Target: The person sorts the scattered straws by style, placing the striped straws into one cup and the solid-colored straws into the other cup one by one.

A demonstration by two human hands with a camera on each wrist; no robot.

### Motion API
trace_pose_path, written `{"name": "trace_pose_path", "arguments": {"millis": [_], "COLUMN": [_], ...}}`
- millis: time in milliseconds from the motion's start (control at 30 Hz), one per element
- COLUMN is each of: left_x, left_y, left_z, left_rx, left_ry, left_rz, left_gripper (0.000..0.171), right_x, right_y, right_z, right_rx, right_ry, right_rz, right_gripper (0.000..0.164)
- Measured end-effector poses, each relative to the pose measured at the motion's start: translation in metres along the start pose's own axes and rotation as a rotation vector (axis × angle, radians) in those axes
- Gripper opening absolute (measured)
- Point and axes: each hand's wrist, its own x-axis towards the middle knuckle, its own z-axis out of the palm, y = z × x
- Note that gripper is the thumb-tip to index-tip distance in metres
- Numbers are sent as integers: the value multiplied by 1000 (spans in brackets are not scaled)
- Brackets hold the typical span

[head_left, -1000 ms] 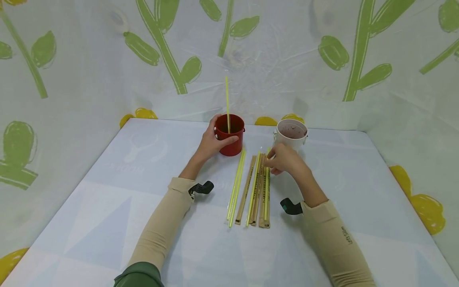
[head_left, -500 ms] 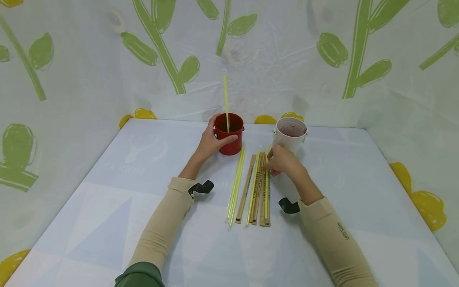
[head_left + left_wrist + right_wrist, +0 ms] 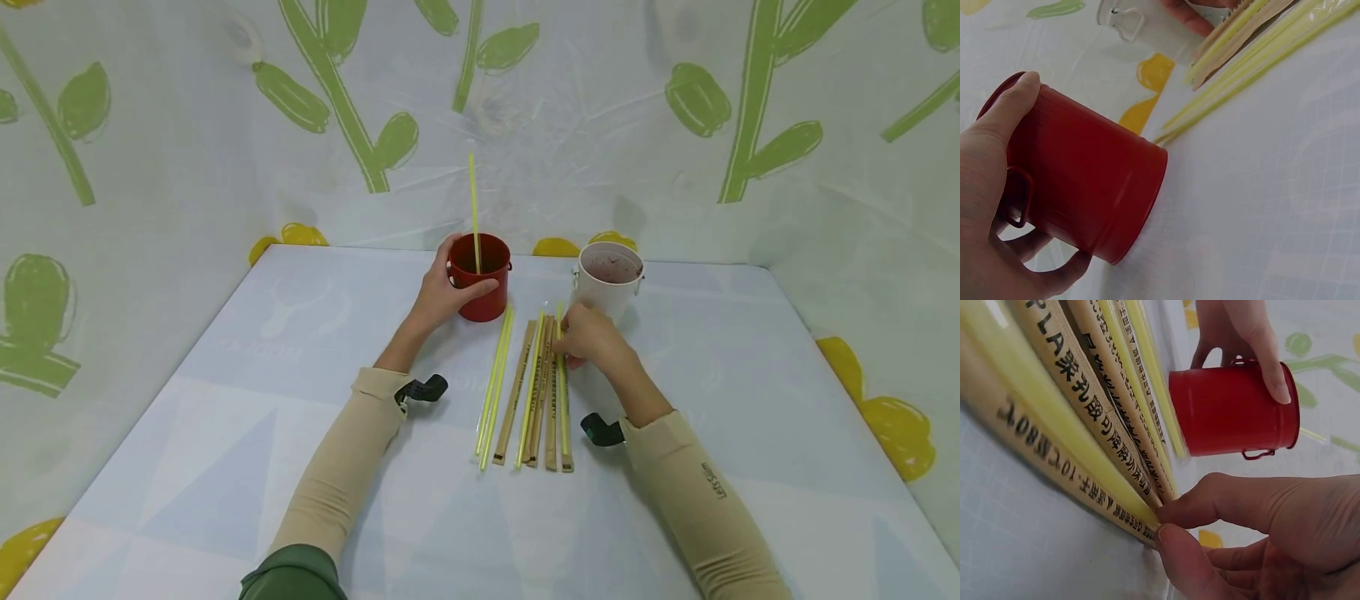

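My left hand (image 3: 441,296) grips a small red metal bucket (image 3: 486,305) by its side, thumb over the front near the rim. A wrapped yellow straw (image 3: 473,200) stands upright in this bucket. In the left wrist view, fingers curl round the red wall below the handle loop. Over the straws lying on the table, my right hand (image 3: 596,337) pinches the upper end of the rightmost yellow straw (image 3: 1054,403) between thumb and forefinger. A paper-wrapped straw (image 3: 1041,450) lies against that straw; whether it is pinched too cannot be told.
Several brown paper-wrapped straws (image 3: 512,408) and yellow straws (image 3: 492,392) lie side by side on the white-and-blue table (image 3: 420,517). A white bucket (image 3: 602,292) stands behind my right hand. A leaf-patterned sheet (image 3: 570,150) rises beyond the table's back edge.
The lower ends of the rightmost yellow straw and the paper straw beside it have shifted slightly right, apart from their neighbour. My left hand keeps its grip on the red bucket.
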Motion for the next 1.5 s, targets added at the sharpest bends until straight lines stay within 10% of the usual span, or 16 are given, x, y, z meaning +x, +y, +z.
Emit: {"name": "trace_pose_path", "arguments": {"millis": [333, 933, 1500], "left_x": [18, 18, 18], "left_y": [-37, -37, -39], "left_z": [3, 4, 5], "left_rx": [3, -2, 24], "left_ry": [32, 37, 48], "left_rz": [20, 11, 17], "left_gripper": [89, 92, 91], "right_x": [1, 0, 4], "right_y": [-4, -12, -12], "right_z": [3, 7, 16], "right_rx": [-25, -21, -32], "right_ry": [13, -7, 29], "right_rz": [-36, -12, -40], "right_gripper": [44, 25, 41]}}
